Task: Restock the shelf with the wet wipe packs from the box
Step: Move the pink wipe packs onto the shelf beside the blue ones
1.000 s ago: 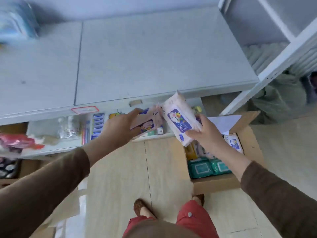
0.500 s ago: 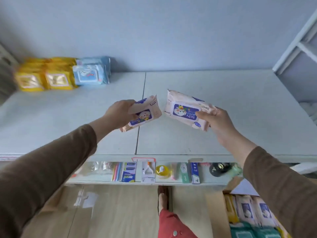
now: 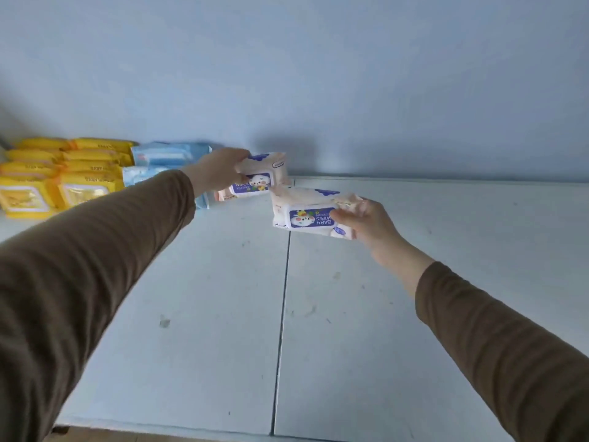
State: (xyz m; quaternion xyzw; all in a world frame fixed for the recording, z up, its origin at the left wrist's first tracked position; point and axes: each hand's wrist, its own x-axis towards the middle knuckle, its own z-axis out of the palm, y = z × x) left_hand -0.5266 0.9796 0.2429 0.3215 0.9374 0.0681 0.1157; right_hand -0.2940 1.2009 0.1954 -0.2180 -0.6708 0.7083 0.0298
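Observation:
My left hand (image 3: 220,169) grips a pink-and-white wet wipe pack (image 3: 259,175) at the back of the white shelf (image 3: 223,298), close to the wall and right beside the blue packs (image 3: 169,154). I cannot tell whether that pack touches the shelf. My right hand (image 3: 366,221) holds a second wet wipe pack (image 3: 306,212) with a blue "BABY WIPES" label by its right end, a little above the shelf and nearer to me. The box is out of view.
Several yellow wipe packs (image 3: 63,177) are stacked at the shelf's far left, with blue packs next to them. A seam (image 3: 283,298) runs front to back down the shelf's middle. A blue-grey wall (image 3: 318,74) closes the back.
Both hands have reached further back over the shelf with their packs. The left pack now sits near the wall beside the blue packs. The view has lifted off the lower shelf and box.

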